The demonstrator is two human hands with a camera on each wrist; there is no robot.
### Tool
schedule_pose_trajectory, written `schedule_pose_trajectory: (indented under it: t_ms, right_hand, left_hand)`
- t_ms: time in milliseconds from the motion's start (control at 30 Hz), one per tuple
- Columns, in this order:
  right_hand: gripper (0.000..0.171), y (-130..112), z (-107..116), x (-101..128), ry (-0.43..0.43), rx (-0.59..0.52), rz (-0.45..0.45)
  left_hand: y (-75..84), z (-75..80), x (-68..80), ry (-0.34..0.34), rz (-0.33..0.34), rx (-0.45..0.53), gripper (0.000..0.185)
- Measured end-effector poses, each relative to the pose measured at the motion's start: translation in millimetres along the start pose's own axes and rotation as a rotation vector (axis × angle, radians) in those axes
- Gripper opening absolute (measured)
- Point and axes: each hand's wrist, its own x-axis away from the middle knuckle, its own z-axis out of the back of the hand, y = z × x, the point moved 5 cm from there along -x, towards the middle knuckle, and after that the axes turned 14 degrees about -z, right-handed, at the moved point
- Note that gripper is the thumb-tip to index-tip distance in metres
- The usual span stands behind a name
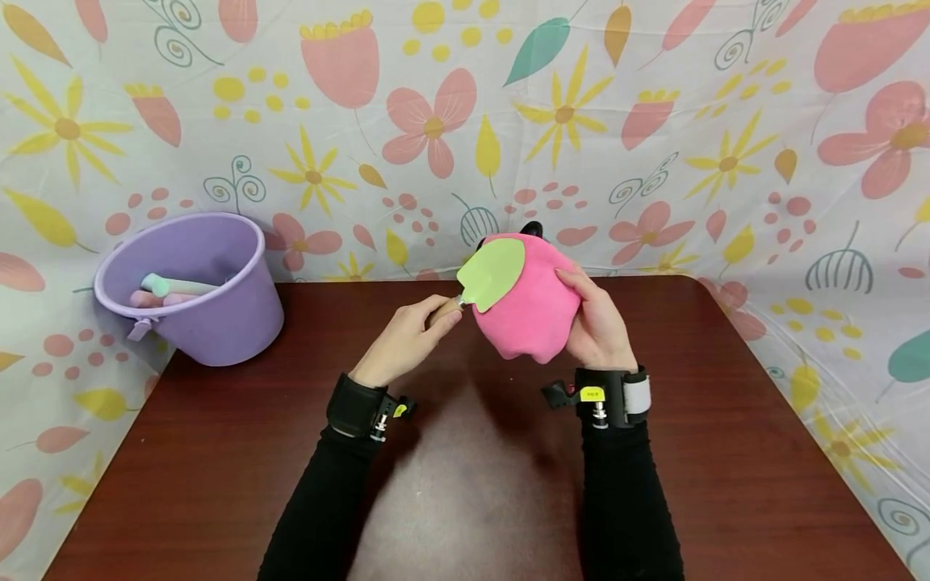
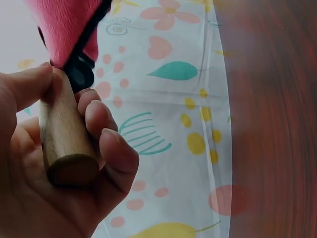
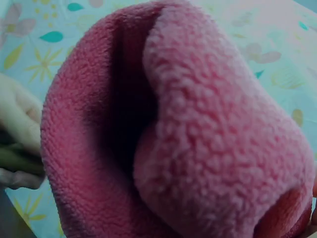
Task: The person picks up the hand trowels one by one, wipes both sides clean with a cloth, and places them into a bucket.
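Note:
My left hand [image 1: 417, 327] grips the wooden handle [image 2: 64, 144] of a small spatula with a light green blade [image 1: 492, 273]. The blade lies flat against a fluffy pink cloth [image 1: 534, 303] that my right hand [image 1: 599, 319] holds up above the brown table [image 1: 465, 484]. In the right wrist view the pink cloth [image 3: 198, 134] fills the frame, folded over on itself. In the left wrist view my fingers [image 2: 106, 144] curl round the handle, with the pink cloth [image 2: 64, 25] above it. Something black [image 1: 533, 228] peeks out behind the cloth's top.
A purple bucket [image 1: 218, 323] stands at the table's far left corner with several pastel-handled tools [image 1: 174, 286] inside. A flower-patterned sheet [image 1: 654, 121] covers the wall behind and both sides of the table.

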Motion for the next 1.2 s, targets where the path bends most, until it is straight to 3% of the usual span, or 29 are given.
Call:
schedule_pose_trajectory:
  t_ms: [133,400,567,800,1000,1200]
  right_hand:
    - [0.025,-7.9,2.0,5.4,-0.002,-0.078,0.020]
    - [0.021,-17.4,2.2,16.2,-0.023,-0.108,0.062]
    - [0.025,-21.7,1.1,20.4,-0.039,-0.127,0.072]
    - [0.035,-25.7,-1.4,21.9,0.015,-0.127,0.110]
    - [0.026,-24.8,-2.3,18.5,0.037,-0.055,0.099]
    - [0.020,-32.6,1.8,24.3,0.062,0.049,0.097]
  left_hand:
    - [-4.2,0.1,1.5,-0.006,0.013,0.009,0.029]
    - [-12.4,-4.5,5.6,-0.048,0.042,0.013,0.028]
    - [-15.2,-5.3,8.0,-0.069,0.067,0.021,0.030]
    - [-18.0,-4.3,8.0,-0.082,0.084,0.018,0.033]
    - [-20.0,7.3,17.1,-0.066,0.113,-0.017,0.027]
    - [-23.2,33.4,24.6,-0.088,0.127,-0.129,0.029]
